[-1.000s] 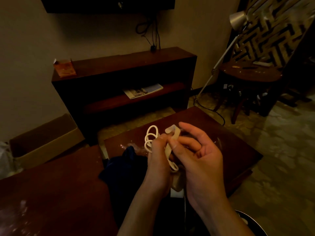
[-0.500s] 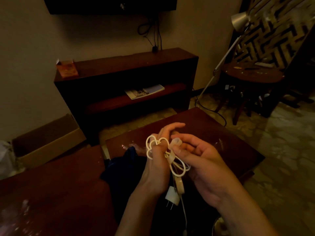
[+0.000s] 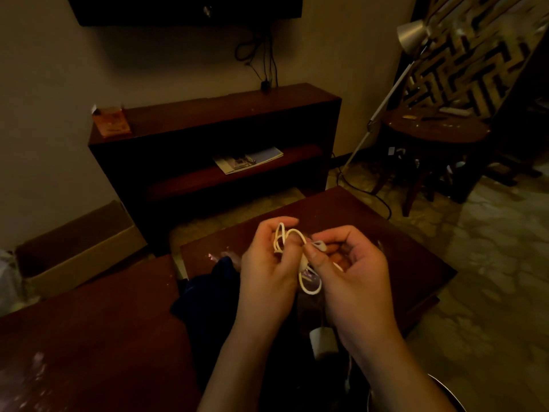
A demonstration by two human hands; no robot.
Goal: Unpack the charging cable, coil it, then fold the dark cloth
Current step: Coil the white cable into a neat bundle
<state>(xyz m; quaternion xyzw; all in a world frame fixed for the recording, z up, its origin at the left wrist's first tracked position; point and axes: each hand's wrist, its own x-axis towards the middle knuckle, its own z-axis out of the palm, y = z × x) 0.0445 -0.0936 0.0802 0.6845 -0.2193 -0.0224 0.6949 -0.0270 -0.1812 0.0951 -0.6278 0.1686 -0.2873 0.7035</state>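
Two of three steps were judged unfinished. The white charging cable (image 3: pixel 303 264), already unpacked, was gripped in loose loops by the left hand (image 3: pixel 267 272) and pinched by the right hand (image 3: pixel 355 281) above the table (image 3: pixel 401 242); the dark cloth (image 3: pixel 205 295) was seen crumpled beneath, unfolded.

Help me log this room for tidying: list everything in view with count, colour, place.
charging cable: 1, white, looped between both hands
plug: 1, white, below the hands
dark cloth: 1, navy, beside left wrist
low tables: 2, brown, foreground
shelf unit: 1, brown, back wall
small box: 1, orange, shelf top
magazine: 1, pale, lower shelf
cardboard box: 1, tan, floor left
floor lamp: 1, silver, right
left hand: 1, grips cable
right hand: 1, pinches cable
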